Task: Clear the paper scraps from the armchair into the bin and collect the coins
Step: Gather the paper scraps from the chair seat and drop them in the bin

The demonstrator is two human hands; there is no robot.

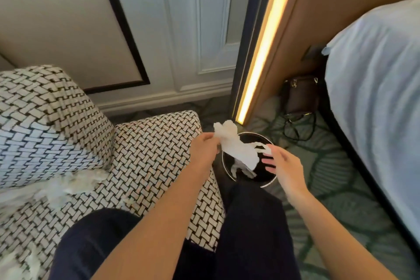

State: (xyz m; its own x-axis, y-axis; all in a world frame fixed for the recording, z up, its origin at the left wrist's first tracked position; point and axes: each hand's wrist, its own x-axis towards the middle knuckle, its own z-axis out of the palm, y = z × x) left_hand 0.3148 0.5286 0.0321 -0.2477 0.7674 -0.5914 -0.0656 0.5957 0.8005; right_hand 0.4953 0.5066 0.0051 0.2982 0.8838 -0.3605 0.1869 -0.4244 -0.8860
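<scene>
- Armchair (pixel 147 143), left: padded, rounded arm and seat in a black-and-white basket-weave cloth. Its right edge runs just beside the bin.
- Paper scraps (pixel 68 186): soft, torn white pieces lying on the seat at the near left.
- Left hand (pixel 204 148): fingers curled round one end of a crumpled white paper piece (pixel 238 148), held over the bin's mouth.
- Bin (pixel 269 184): round, black inside with a shiny rim. It stands on the carpet (pixel 341 188) between armchair and bed, with white scraps already in it.
- Right hand (pixel 286 163): fingers straight and spread wide above the bin. One fingertip meets the paper's ragged tail; a pinch cannot be told.
- Far floor: a dark handbag (pixel 300 95) with a loose strap, beside a glowing light strip (pixel 266 41).
- Bed (pixel 375 86), right: smooth pale sheet, its dark lower edge bounding a strip of patterned green carpet.
</scene>
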